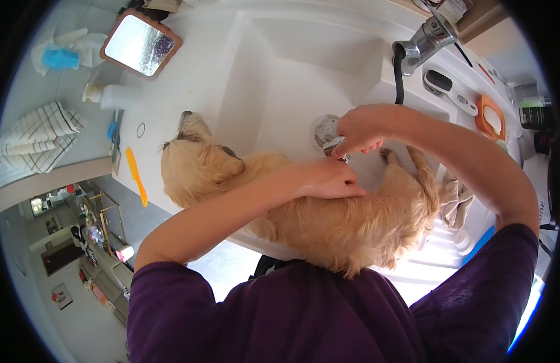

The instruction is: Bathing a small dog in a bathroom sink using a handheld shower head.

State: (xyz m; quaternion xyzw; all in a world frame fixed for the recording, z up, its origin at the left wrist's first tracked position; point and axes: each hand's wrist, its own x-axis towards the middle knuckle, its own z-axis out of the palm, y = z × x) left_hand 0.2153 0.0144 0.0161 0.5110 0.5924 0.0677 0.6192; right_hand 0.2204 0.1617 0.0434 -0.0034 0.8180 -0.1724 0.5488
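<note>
shaggy-furred dog [328, 212], glossy metal sprayer [334, 145]; smooth sink [304, 78]

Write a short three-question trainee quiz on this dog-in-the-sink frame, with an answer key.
1. True or false: the left hand rests flat on the dog's back.
2. What does the right hand grip?
A. the orange comb
B. a small metal spray head
C. the framed mirror
3. Fill in: the dog's head lies toward the picture's ____ side, on the rim of the white sink.

Key
1. True: the palm lies on the tan fur.
2. B: the metal spray head sits in the fingers, just above the dog; the orange comb and the mirror lie untouched on the counter at left.
3. Left.
</note>
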